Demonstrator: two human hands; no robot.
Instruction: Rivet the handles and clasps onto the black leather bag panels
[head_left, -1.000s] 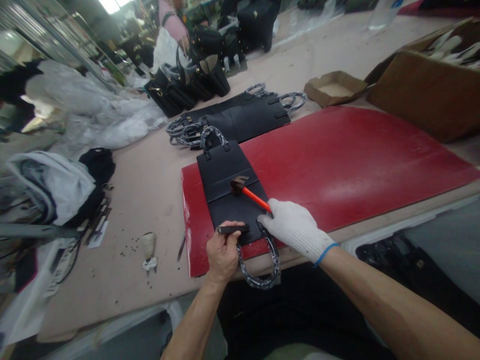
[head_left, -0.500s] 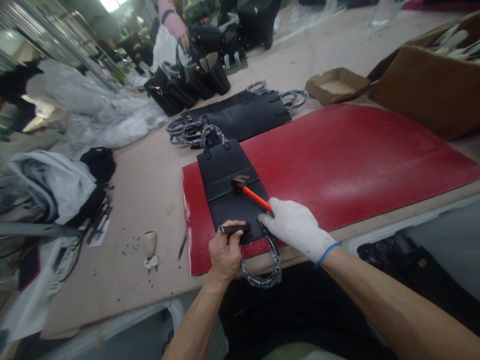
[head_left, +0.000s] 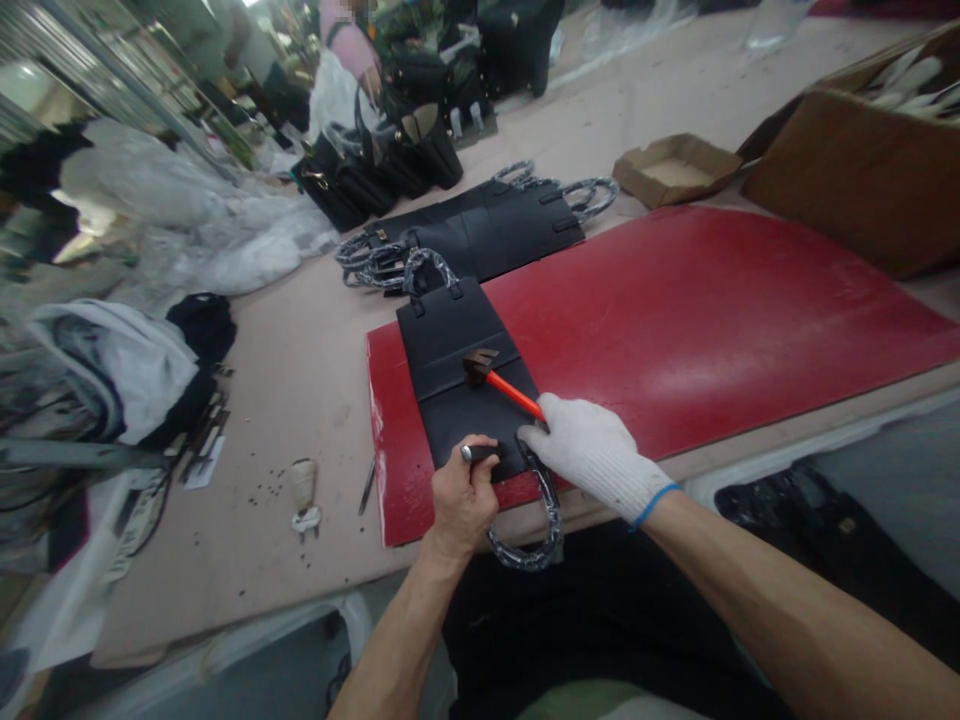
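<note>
A black leather bag panel [head_left: 469, 340] lies on a red board [head_left: 675, 320], with plastic-wrapped handles at both ends. My bare left hand [head_left: 461, 500] pinches a dark metal punch [head_left: 478, 453] over the panel's near end, close to the handle's base. Its lower tip is hard to make out. In a white knit glove, my right hand [head_left: 589, 450] grips the orange handle of a hammer [head_left: 514, 393], whose dark head hovers over or rests on the panel. The gloved fingers are beside the near handle [head_left: 529, 560].
More black panels with wrapped handles [head_left: 480, 235] lie beyond the board. Several finished black bags [head_left: 382, 165] stand behind them. On the right are a small cardboard tray [head_left: 675, 165] and a larger box [head_left: 855, 180]. A thread cone [head_left: 304, 490] and dark scraps lie left.
My left hand has shifted slightly right and tilted the punch, so its end now faces me more. The right hand and hammer stay nearly the same.
</note>
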